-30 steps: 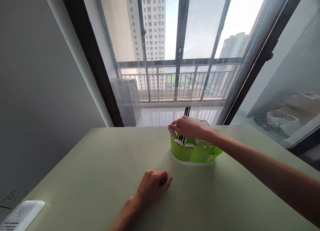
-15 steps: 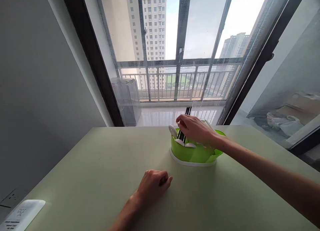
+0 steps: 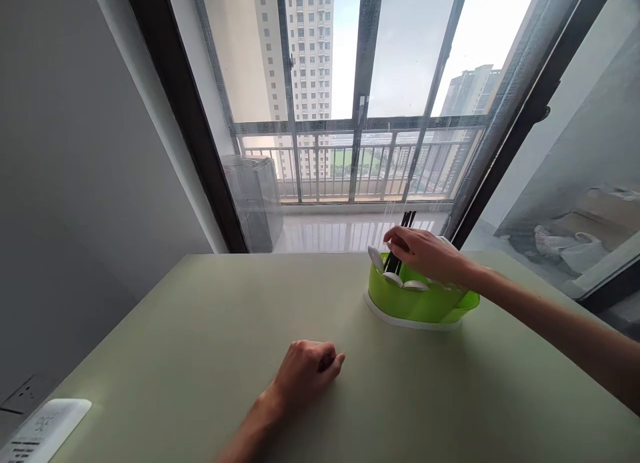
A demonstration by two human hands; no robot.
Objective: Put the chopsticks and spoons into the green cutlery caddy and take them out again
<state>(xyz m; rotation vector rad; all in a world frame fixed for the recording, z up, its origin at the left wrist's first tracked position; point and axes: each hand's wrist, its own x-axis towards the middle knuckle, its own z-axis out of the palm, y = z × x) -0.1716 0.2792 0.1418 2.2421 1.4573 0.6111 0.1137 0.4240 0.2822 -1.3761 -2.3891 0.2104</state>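
Extends right hand [image 3: 421,251] over far-right caddy [image 3: 417,305], cannot tell whether grasping; rests left hand [image 3: 307,369], loosely clenched, on near table [image 3: 200,356].

From where I stand, this looks like a home, a flat high up in a tall block. Beyond the dark door frame [image 3: 173,76] and its glass lies a balcony, with a shiny pale floor [image 3: 333,235] and a railing [image 3: 317,169]. Past that rises a tower [image 3: 314,63] with rows of small windows, and a green field [image 3: 342,157] sits far below. A boxy grey unit [image 3: 259,203] stands out on the balcony. In here there's a plain wall [image 3: 75,149], a socket [image 3: 27,394], and household ware on the pale surface [image 3: 200,336]: a green caddy [image 3: 415,308] with white spoons [image 3: 415,285] and black chopsticks [image 3: 411,219].
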